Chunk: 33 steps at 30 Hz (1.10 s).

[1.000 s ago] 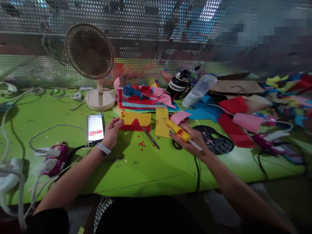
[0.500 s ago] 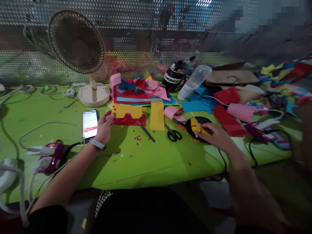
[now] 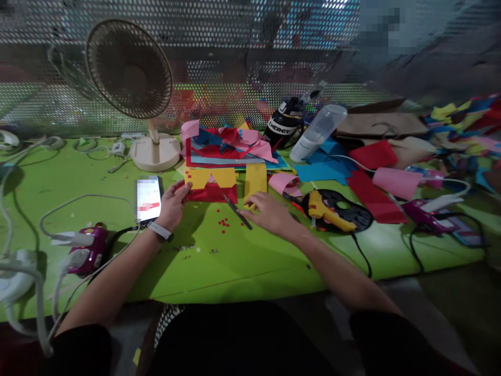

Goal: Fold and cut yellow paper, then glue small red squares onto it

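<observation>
My left hand (image 3: 172, 204) pinches the left end of a yellow paper piece (image 3: 195, 176) with a notched lower edge. Under it lies a strip of red paper (image 3: 225, 194). A pair of tweezers (image 3: 235, 209) rests slantwise on the table, its tips by the red paper. Over the lower part of a yellow paper strip (image 3: 255, 177) is my right hand (image 3: 270, 211), fingers slightly apart, fingertips at the tweezers. Small red paper bits (image 3: 224, 223) are scattered nearby. A yellow glue gun (image 3: 329, 213) lies on a black holder (image 3: 352, 206), right of my right hand.
A lit phone (image 3: 148, 201) lies left of my left hand. Behind are a fan (image 3: 131, 70), stacked coloured paper (image 3: 227, 149), a black bottle (image 3: 284, 122) and a clear bottle (image 3: 319, 133). Purple power adapters (image 3: 92, 250) with cables sit at both sides.
My right hand has let go of the glue gun and moved left to the tweezers, covering the scissors seen before. My left hand still holds the yellow piece. The view shifted slightly.
</observation>
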Motion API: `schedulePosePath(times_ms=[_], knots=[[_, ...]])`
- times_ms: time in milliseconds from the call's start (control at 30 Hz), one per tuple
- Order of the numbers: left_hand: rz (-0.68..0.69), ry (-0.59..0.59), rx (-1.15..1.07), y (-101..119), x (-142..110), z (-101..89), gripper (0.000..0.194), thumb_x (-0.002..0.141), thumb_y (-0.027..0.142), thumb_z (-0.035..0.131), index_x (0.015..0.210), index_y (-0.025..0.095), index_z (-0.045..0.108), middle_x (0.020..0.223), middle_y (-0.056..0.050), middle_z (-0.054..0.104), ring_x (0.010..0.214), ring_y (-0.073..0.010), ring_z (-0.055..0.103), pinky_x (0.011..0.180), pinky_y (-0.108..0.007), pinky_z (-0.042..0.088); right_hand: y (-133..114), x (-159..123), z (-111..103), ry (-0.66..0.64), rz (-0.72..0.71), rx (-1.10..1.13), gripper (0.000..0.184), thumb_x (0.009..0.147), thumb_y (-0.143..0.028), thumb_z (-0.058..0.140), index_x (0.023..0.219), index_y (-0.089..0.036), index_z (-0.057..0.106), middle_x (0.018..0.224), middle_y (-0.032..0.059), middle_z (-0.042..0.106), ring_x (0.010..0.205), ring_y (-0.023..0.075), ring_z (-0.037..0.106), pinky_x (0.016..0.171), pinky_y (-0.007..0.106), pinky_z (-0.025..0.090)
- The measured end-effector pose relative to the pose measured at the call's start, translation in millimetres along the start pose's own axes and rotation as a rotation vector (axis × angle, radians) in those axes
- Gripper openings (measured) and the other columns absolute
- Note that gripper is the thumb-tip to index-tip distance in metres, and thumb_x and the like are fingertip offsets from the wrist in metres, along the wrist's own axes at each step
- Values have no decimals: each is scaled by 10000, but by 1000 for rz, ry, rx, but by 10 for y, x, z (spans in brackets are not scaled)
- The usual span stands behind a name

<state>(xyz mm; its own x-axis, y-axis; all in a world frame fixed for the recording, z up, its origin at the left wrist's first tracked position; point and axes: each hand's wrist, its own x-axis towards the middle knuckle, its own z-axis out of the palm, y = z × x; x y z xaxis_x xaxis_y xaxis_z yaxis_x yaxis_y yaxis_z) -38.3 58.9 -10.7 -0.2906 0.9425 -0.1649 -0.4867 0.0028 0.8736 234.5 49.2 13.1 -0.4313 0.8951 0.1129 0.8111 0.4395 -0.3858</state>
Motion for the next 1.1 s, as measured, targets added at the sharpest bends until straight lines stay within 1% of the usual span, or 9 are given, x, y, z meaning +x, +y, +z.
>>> schedulePosePath(times_ms=[100,233,333,467,667,833,900,967,1100], knots=[[10,-23,11,-3,-20,4,362,667,209,853,952,151,639,812,-9,730,698,-90,685,656,-184,504,-114,185,151,-113,3,-44,221,840,-407,664,847,-190,631,924,101,652,884,252,611,695,327,441],[16,-56,27,5,-55,-1,374,680,237,845,988,162,646,809,1,725,710,-85,678,609,-162,470,-70,227,240,-96,17,20,87,836,-261,648,809,-198,596,880,70,663,827,206,618,679,295,428],[25,-72,41,2,-63,-15,429,667,272,856,1026,173,644,806,3,722,743,-103,681,621,-177,469,2,198,226,-76,64,58,85,856,-265,613,816,-205,568,847,55,679,769,192,644,654,291,443],[65,-77,65,-18,-43,-36,454,680,303,846,1066,190,636,837,-7,726,770,-123,686,677,-216,495,102,144,120,-53,143,346,187,847,-353,626,952,-224,540,751,1,671,680,179,657,593,281,470],[96,-49,73,-44,-9,-34,449,689,300,841,1079,199,644,838,-12,724,744,-127,688,626,-207,482,159,75,-78,-250,205,875,459,771,-426,700,1145,-235,514,627,-60,614,532,147,605,470,259,513],[99,-59,71,-52,-17,-33,443,686,306,846,1069,205,647,839,-11,722,741,-127,695,601,-201,480,130,71,-136,-293,275,1042,539,728,-380,739,1209,-227,550,576,-72,627,371,98,489,367,222,436],[106,-72,79,-56,-19,-38,442,696,314,839,1078,204,646,858,-17,724,762,-134,700,613,-205,485,124,79,-142,-275,294,1140,404,714,-365,715,1069,-182,651,554,-42,627,415,120,551,437,256,493],[105,-76,77,-58,-19,-40,449,699,314,838,1087,196,644,863,-23,723,782,-140,702,636,-212,492,120,84,-146,-263,291,1290,333,704,-371,664,961,-163,703,637,24,691,590,183,675,590,323,563],[98,-67,64,-58,-14,-30,473,684,319,850,1085,185,638,835,-21,718,768,-137,699,626,-206,484,91,77,-124,-258,194,1490,435,663,-336,685,1078,-208,707,944,69,757,911,238,713,784,382,560]])
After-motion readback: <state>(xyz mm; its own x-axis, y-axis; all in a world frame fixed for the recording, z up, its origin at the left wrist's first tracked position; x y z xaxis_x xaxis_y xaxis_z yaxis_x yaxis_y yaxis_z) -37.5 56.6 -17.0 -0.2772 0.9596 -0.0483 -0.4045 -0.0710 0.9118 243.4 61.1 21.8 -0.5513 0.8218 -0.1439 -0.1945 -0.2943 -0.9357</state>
